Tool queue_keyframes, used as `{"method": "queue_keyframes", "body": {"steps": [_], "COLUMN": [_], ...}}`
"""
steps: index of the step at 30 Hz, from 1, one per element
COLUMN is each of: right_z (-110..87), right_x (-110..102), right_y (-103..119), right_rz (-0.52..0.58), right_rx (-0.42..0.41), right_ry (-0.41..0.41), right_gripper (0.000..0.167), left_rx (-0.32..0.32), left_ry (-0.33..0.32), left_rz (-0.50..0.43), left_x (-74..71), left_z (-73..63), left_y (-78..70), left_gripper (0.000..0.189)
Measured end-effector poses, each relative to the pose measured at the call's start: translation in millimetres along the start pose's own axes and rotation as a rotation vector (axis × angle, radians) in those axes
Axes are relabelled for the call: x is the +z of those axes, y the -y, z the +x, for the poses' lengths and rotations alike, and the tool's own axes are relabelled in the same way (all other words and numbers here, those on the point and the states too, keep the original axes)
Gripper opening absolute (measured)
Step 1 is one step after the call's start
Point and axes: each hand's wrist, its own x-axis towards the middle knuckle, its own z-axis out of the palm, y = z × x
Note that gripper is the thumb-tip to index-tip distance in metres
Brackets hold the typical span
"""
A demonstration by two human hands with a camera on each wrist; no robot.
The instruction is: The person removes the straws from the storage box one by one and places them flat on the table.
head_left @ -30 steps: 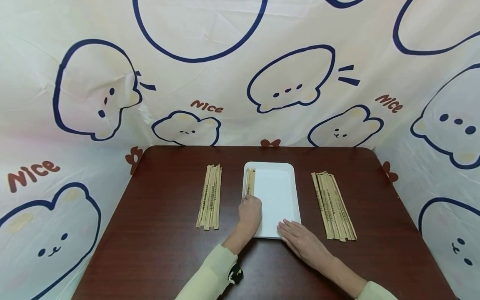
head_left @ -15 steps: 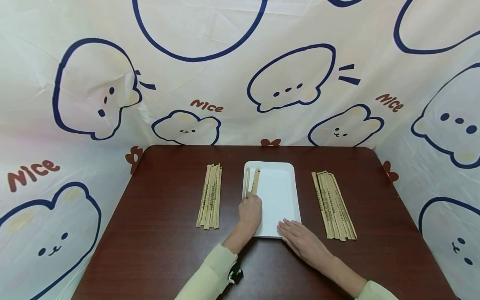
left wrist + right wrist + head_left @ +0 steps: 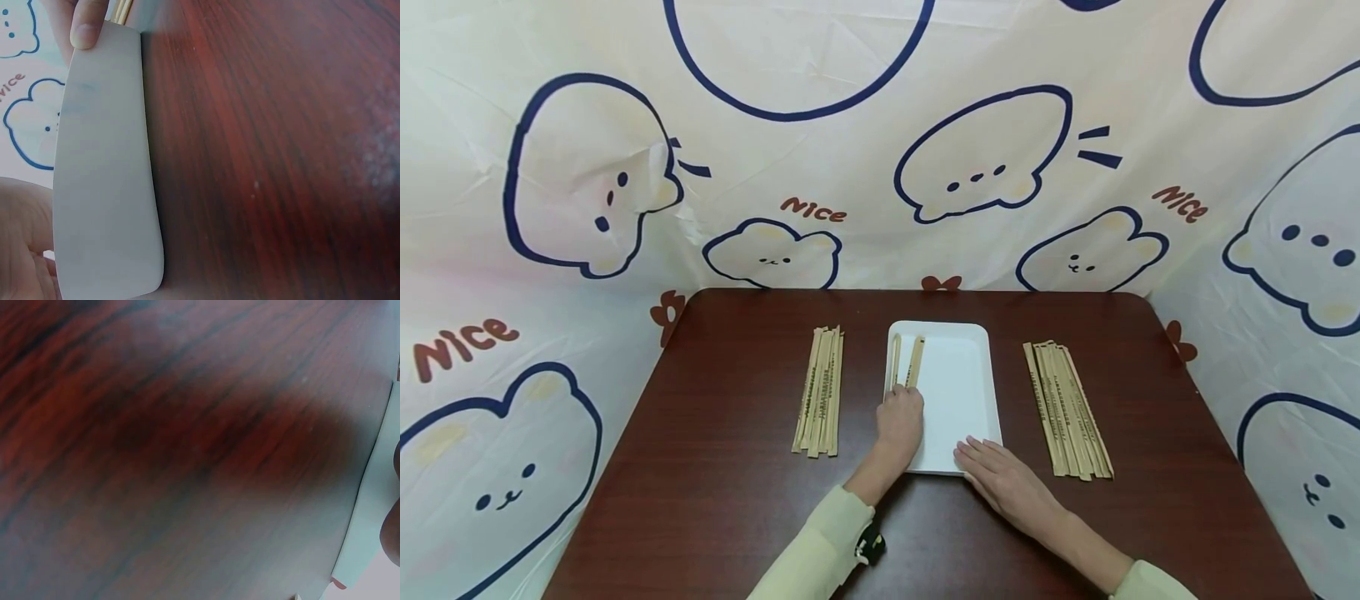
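In the head view a white rectangular tray [image 3: 957,392] lies at the table's middle. My left hand [image 3: 899,425] is over its near left part, fingers curled on a paper-wrapped chopstick set [image 3: 915,361] that slants to the right. A second wrapped set [image 3: 895,360] lies along the left wall; the hand hides the near ends of both. The left wrist view shows a finger [image 3: 87,28] against the tray's near rim. My right hand [image 3: 996,471] rests with straight fingers on the tray's near right corner, and its fingertips [image 3: 392,534] show at the right wrist view's edge.
A bundle of several wrapped chopsticks [image 3: 820,392] lies left of the tray. Another bundle [image 3: 1067,412] lies to its right, slightly slanted. The dark wooden table [image 3: 722,483] meets a printed cloth [image 3: 865,167] at the back and sides.
The right-hand wrapped set in the tray has swung right at its far end, opening a gap from the set by the wall. My left hand has barely shifted; my right hand stays put.
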Motion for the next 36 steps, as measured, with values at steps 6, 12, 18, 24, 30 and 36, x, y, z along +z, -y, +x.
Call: {"method": "queue_keyframes", "body": {"steps": [6, 12, 18, 24, 30, 36], "right_z": [-0.8, -0.9, -1.4, -2.3, -3.2, -2.8], "right_x": [0.2, 0.2, 1.2, 2.0, 0.9, 1.6], "right_y": [-0.6, -0.9, -1.0, -1.4, -0.5, -0.6], "right_rz": [-0.001, -0.011, -0.003, 0.000, -0.015, -0.022], "right_rx": [0.012, 0.017, 0.016, 0.030, 0.054, 0.044], "right_ry": [0.014, 0.021, 0.024, 0.034, 0.068, 0.050], "right_gripper": [0.038, 0.041, 0.037, 0.042, 0.047, 0.047], "left_rx": [-0.006, -0.016, -0.024, -0.029, -0.023, -0.026], "left_ry": [0.004, 0.049, 0.106, 0.127, 0.083, 0.055], "left_rz": [0.011, -0.006, -0.031, -0.039, -0.051, -0.026], "left_x": [-1.5, -4.0, -4.2, -3.8, -3.2, -3.2], "left_z": [1.2, 3.6, 6.1, 6.4, 5.4, 5.6], "left_y": [-0.9, -0.2, 0.2, 0.0, 0.8, 0.2], "left_gripper": [0.012, 0.012, 0.011, 0.012, 0.013, 0.012]}}
